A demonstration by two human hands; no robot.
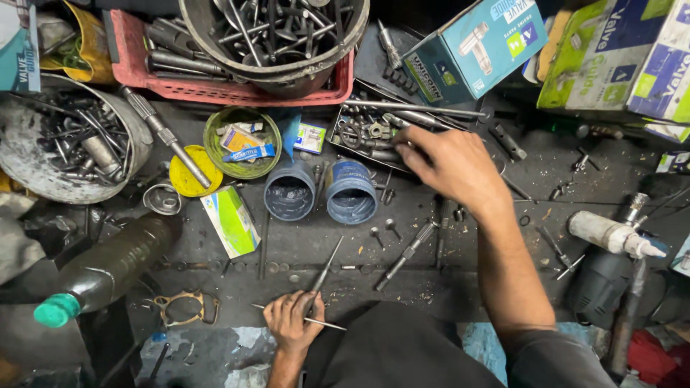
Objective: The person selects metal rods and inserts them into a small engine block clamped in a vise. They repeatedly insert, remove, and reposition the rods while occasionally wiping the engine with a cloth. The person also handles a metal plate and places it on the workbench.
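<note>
Left hand [291, 321] grips thin dark valve stem [327, 267]; right hand [449, 164] in parts tray [359, 140].

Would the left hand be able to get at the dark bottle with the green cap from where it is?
Probably yes: the left hand lies near the bottle, nothing tall between, but it already holds a thin metal rod.

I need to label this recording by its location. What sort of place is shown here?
Probably a small engine-repair workshop. A round metal basin full of engine valves stands in a red plastic crate, boxed spare parts sit at the back, and the left hand holds a thin metal valve stem above a grimy black workbench.
</note>
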